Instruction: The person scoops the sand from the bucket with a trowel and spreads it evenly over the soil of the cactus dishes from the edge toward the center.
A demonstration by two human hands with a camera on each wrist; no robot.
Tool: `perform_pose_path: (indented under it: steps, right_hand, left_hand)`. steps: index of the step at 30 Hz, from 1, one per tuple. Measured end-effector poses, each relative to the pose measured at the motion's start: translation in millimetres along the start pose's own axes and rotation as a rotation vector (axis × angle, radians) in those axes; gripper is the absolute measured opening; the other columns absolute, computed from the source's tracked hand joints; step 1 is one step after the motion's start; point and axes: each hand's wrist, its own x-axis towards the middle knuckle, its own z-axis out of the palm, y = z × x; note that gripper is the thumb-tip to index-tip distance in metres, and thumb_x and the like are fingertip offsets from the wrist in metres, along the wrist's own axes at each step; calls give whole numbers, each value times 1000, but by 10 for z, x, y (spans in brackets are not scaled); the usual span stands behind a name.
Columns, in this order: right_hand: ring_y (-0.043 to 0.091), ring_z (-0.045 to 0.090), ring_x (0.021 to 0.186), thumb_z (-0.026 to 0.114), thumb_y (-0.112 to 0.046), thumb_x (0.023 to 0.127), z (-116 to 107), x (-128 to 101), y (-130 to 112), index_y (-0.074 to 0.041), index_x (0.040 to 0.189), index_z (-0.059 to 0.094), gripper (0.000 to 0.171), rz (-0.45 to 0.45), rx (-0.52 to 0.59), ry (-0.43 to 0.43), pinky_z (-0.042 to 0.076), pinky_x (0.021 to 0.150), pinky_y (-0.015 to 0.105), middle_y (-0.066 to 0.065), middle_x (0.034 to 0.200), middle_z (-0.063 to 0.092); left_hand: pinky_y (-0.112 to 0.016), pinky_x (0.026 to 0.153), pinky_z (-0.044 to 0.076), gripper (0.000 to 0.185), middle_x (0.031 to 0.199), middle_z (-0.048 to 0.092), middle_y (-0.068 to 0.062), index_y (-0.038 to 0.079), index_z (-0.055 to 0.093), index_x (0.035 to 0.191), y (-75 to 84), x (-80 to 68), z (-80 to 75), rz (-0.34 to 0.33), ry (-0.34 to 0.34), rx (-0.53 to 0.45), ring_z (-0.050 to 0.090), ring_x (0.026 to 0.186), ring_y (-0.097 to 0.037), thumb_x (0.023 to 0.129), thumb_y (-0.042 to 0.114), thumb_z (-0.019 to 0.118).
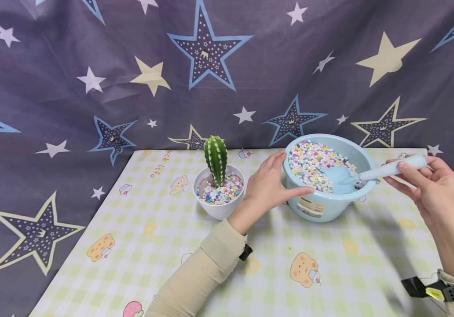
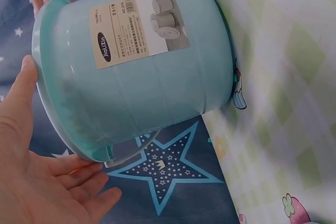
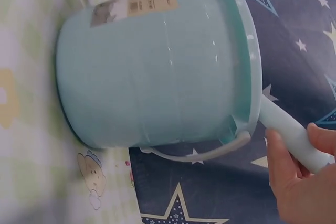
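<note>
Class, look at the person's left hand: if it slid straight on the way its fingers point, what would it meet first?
The left hand already rests against the blue bowl; going on would probably just push it.

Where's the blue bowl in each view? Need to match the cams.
Head: blue bowl right of centre on the table, left hand on its side, scoop inside.
Left wrist: fills the upper left, tipped sideways in frame.
Right wrist: fills the centre, scoop handle at its rim.
Shared landmark: the paper label on its wall.
</note>
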Motion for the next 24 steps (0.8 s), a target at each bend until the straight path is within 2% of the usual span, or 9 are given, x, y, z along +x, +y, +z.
perform_pose_path:
  steps: [5,13,19,24]
  right_hand:
    - [25,77,90,49,23,91,31,-80,71,4,106,55,25,-14,26,-2,64,71,40,18,95,77]
    - [26,76,92,50,20,92,68,-165,88,4,104,56,20,-25,74,55,63,71,41,17,99,77]
    - [25,76,91,51,18,93,77,-210,121,2,107,55,21,-37,92,101,62,73,40,16,101,77]
    - [24,76,91,51,19,93,85,-224,165,3,102,54,18,-38,148,112,61,73,42,18,98,77]
  left_hand:
    - [-35,105,52,112,163,31,8,17,33,156,-4,-1,-1,4,6,6,34,149,-12,71,80,68]
    - [-35,105,53,112,163,32,8,17,34,156,10,-4,1,5,4,16,34,148,-12,70,81,67]
    - [-35,102,54,113,163,31,9,18,33,157,18,-9,-11,2,1,15,33,149,-11,70,82,66]
    - [-35,103,54,113,163,30,9,18,32,157,3,-8,-5,-1,3,19,33,149,-11,70,82,66]
